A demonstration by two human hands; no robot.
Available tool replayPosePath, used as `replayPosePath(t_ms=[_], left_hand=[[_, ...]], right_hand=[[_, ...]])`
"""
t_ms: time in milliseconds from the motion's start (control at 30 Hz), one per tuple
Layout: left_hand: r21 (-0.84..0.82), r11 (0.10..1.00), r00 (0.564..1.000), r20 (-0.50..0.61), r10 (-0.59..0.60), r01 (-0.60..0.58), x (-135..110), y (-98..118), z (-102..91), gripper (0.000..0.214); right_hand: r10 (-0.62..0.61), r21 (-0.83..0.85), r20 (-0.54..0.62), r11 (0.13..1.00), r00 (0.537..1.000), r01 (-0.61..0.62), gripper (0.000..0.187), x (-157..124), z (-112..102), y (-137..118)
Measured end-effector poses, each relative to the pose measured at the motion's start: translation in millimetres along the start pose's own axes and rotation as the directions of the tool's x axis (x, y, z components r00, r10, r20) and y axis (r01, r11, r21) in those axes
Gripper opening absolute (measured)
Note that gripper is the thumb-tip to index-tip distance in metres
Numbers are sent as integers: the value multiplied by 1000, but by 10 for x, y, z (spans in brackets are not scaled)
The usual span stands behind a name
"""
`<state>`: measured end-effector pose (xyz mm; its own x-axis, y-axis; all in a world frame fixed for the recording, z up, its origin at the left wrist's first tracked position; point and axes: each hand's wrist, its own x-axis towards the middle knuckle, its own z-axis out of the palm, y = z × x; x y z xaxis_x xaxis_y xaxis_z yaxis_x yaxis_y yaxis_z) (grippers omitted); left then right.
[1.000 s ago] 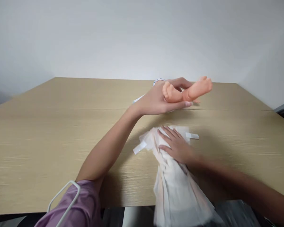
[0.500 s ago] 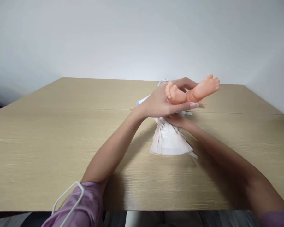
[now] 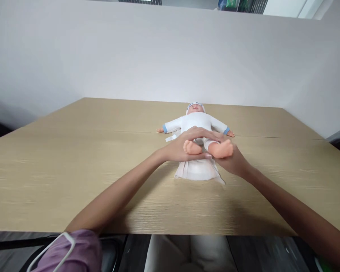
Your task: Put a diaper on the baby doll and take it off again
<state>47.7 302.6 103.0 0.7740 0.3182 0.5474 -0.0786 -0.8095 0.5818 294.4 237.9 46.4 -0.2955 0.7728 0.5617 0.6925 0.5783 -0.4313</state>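
Note:
A baby doll lies on its back, arms spread, its head at the far side, in a white top with blue cuffs and a white cap. My left hand is closed around the doll's legs near the ankles, thumb below and fingers above. On the other side, my right hand is wrapped against the doll's right-hand leg in view; its fingertips are hidden behind the foot. A white diaper is spread under the doll, its near end flared towards me. One white diaper tab sticks out at left.
The wooden table has its near edge in front of my lap. A pale wall stands behind it. A white cable loop hangs by my left sleeve.
The doll's legs have come down, and its body and head now show. My right hand has moved from beneath the doll to beside its leg. The camera view has tilted up.

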Motion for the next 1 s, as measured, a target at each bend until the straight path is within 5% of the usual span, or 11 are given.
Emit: replayPosePath(t_ms=[267, 433, 733, 1000], left_hand=[[111, 991, 970, 224, -98, 74, -825, -272, -237, 55], [126, 990, 956, 276, -102, 69, -1113, -454, -161, 66], [328, 943, 928, 331, -170, 56, -1210, -374, -133, 66], [276, 933, 920, 248, -303, 233, -1079, -167, -92, 46]], right_hand=[[-353, -66, 185, 927, 917, 370, 42, -333, -78, 394], [-419, -225, 245, 852, 874, 472, 43, -529, -18, 562], [-318, 1, 280, 944, 906, 331, 41, -582, -28, 581], [-151, 203, 367, 976, 918, 80, 46, -520, -139, 480]])
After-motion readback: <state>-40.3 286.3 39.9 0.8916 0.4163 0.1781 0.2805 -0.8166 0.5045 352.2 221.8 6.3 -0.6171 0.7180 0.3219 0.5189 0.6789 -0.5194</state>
